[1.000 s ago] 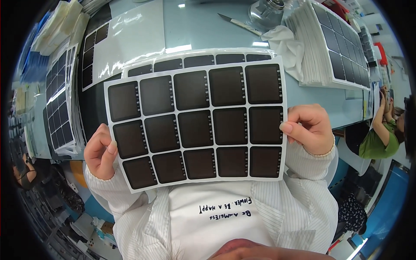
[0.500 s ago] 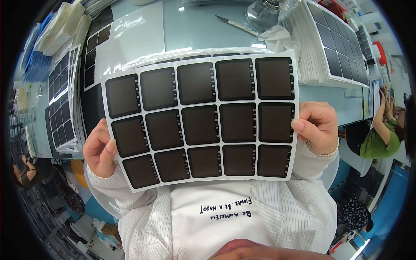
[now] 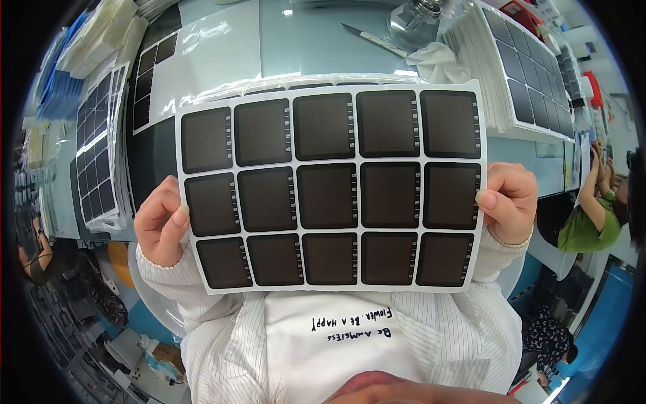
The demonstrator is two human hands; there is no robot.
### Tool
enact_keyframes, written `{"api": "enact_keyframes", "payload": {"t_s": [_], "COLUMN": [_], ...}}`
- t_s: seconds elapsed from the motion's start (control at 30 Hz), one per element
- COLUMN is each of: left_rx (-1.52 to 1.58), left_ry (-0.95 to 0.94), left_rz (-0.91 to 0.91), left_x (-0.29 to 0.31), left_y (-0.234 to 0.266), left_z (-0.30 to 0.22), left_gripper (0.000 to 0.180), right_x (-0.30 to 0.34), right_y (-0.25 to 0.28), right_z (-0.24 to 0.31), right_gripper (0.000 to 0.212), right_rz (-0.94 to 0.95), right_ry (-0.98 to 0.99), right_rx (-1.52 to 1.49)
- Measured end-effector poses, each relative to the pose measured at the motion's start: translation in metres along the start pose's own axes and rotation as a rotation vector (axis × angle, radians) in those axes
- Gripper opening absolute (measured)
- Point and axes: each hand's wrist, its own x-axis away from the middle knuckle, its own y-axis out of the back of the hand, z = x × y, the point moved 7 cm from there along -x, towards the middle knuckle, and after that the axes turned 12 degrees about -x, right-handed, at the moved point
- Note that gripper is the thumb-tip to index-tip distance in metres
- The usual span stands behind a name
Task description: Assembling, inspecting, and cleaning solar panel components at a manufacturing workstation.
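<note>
Between my two hands a white sheet (image 3: pixel 296 232) bearing rows of dark square panels is held up in front of my chest. My left hand (image 3: pixel 161 221) pinches its left edge, thumb on the face toward me. At the right edge, my right hand (image 3: pixel 508 202) grips it in the same way, thumb in front and fingers curled behind. Both hands' fingertips behind the sheet are hidden. Just beyond its top edge, part of a similar sheet under clear film (image 3: pixel 222 94) shows on the table.
A tall stack of panel sheets (image 3: pixel 478 67) stands at the back right. Near it lie a craft knife (image 3: pixel 373 40), a glass bottle (image 3: pixel 415 21) and a crumpled white tissue (image 3: pixel 437 64). More wrapped panel sheets (image 3: pixel 97 148) are on the left. A person in green (image 3: pixel 592 225) sits at the far right.
The sheet has shifted to the right and levelled out, its tilt now smaller. Both hands have moved right with it, still gripping its edges.
</note>
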Motion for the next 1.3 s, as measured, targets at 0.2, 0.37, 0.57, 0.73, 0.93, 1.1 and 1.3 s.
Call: {"api": "enact_keyframes", "payload": {"t_s": [0.2,0.37,0.57,0.73,0.93,1.1,1.3], "left_rx": [-0.028,0.057,0.1,0.126,0.175,0.227,0.282], "left_ry": [0.025,0.118,0.194,0.17,0.179,0.197,0.254], "left_rz": [0.048,-0.008,-0.014,-0.012,-0.059,-0.043,-0.067], "left_x": [-0.005,-0.001,-0.002,-0.008,-0.004,-0.011,-0.013], "left_y": [0.0,-0.002,-0.003,-0.004,0.004,0.003,0.006], "left_z": [0.006,0.016,0.022,0.02,0.019,0.024,0.026], "left_gripper": [0.019,0.017,0.016,0.016,0.016,0.015,0.015], "right_x": [-0.001,-0.005,-0.008,-0.009,-0.016,-0.025,-0.038], "right_y": [0.001,0.004,0.008,0.005,-0.001,0.003,0.008], "right_z": [0.005,-0.009,-0.02,-0.018,-0.024,-0.03,-0.036], "right_gripper": [0.017,0.019,0.02,0.019,0.021,0.021,0.019], "right_rz": [-0.009,-0.101,-0.2,-0.191,-0.189,-0.208,-0.189], "right_ry": [0.027,-0.028,-0.144,-0.148,-0.178,-0.206,-0.251], "right_rx": [-0.025,-0.143,-0.2,-0.19,-0.203,-0.124,-0.155]}}
